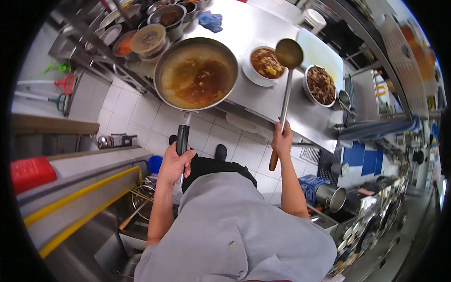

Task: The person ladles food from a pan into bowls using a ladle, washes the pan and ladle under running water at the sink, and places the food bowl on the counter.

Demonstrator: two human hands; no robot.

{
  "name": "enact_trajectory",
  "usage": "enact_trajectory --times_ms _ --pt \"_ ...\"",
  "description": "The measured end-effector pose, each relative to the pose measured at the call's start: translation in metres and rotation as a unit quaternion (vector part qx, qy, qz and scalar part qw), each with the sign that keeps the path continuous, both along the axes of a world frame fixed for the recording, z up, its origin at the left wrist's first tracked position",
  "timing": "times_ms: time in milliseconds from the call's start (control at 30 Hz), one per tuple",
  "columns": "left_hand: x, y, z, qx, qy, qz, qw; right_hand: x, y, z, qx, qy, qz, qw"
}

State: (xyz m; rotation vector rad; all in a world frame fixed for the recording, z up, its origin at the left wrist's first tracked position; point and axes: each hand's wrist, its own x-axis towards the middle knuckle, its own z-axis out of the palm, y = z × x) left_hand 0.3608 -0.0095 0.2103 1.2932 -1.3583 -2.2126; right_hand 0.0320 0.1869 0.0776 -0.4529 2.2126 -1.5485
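Observation:
My left hand [175, 162] is closed around the black handle of a wide frying pan [158, 87]. A thin brown sauce with darker bits covers the pan's bottom. In my right hand [282, 140] is a long ladle [287, 98], gripped near its wooden handle end. Its round bowl is up beside a white bowl [248, 70] filled with brown, chunky soup or sauce, which stands on the steel counter [235, 28]. To the right sits another white bowl [306, 89] heaped with dark brown shredded or sliced food.
Several tubs and metal bowls crowd the upper left, including a lidded plastic tub [148, 41]. A blue cloth [210, 21] lies on the counter. A pale cutting board [319, 49] is at the back right. Yellow rails [80, 197] run along the lower left.

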Motion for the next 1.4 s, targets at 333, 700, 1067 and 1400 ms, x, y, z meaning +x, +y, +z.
enact_trajectory --times_ms 333,700,1067,1400 --pt "0.018 -0.007 0.01 -0.03 -0.027 -0.065 0.997 0.066 -0.004 0.122 -0.102 -0.283 0.127 0.945" --pt "0.012 -0.078 0.062 -0.009 -0.074 -0.343 0.936 0.183 0.036 0.095 0.035 0.078 -0.028 0.996" --pt "-0.167 0.083 0.048 0.0 -0.049 -0.633 0.773 0.221 0.261 0.1 0.16 0.048 -0.312 0.935" --pt "-0.379 0.361 -0.014 -0.03 0.019 -0.692 0.721 0.109 0.455 0.102 0.254 0.186 -0.477 0.821"
